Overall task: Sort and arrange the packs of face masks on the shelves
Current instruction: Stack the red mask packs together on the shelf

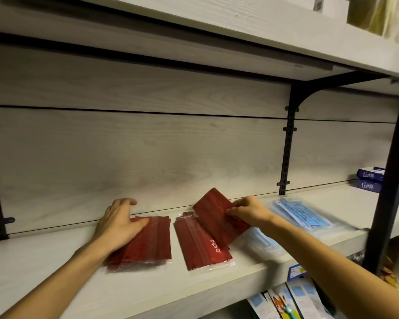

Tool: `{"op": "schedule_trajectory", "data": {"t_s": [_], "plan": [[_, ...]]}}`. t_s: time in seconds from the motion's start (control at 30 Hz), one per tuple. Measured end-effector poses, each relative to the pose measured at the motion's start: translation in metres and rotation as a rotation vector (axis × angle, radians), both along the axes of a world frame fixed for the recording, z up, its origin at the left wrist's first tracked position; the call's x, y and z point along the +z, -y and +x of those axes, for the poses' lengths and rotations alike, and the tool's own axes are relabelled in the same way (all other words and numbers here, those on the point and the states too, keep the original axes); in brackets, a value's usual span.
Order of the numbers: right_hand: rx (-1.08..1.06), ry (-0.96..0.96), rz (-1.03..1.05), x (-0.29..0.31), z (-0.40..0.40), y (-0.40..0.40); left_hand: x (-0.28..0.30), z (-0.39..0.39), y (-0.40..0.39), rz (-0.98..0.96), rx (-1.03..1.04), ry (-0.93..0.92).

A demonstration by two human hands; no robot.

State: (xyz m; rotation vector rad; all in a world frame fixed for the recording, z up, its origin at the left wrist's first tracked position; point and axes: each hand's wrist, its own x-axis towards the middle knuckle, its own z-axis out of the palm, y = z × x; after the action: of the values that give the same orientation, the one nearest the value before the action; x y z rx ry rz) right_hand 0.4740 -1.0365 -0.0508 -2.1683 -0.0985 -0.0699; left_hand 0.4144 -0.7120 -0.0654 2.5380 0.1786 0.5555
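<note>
Packs on the shelf (55, 272)

Left stack (148, 245) lies beside the middle stack (200, 245); a tilted pack (217, 212) (lifted) leans over it; more packs (302, 215) lie right.

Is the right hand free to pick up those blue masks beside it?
Probably not yet: the right hand already pinches a red pack. The blue masks lie uncovered just beside it.

Head-worn view, forward and down, close over shelf (55, 261).
</note>
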Motion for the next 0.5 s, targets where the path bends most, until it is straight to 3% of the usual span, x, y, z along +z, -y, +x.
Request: {"op": "schedule_trajectory", "data": {"t_s": [0.13,0.27,0.37,0.5], "plan": [[0.039,-0.065,0.309,0.010,-0.011,0.003,-0.007,0.006,0.011,-0.282,-0.174,0.103],[0.172,-0.211,0.452,0.005,-0.030,-0.023,-0.004,0.001,0.028,-0.634,-0.317,-0.033],[0.267,-0.280,0.457,-0.009,-0.041,-0.048,-0.003,-0.003,0.033,-0.674,-0.349,-0.117],[0.342,-0.225,0.505,-0.015,-0.056,-0.064,-0.005,-0.001,0.034,-0.691,-0.346,-0.039]]}}
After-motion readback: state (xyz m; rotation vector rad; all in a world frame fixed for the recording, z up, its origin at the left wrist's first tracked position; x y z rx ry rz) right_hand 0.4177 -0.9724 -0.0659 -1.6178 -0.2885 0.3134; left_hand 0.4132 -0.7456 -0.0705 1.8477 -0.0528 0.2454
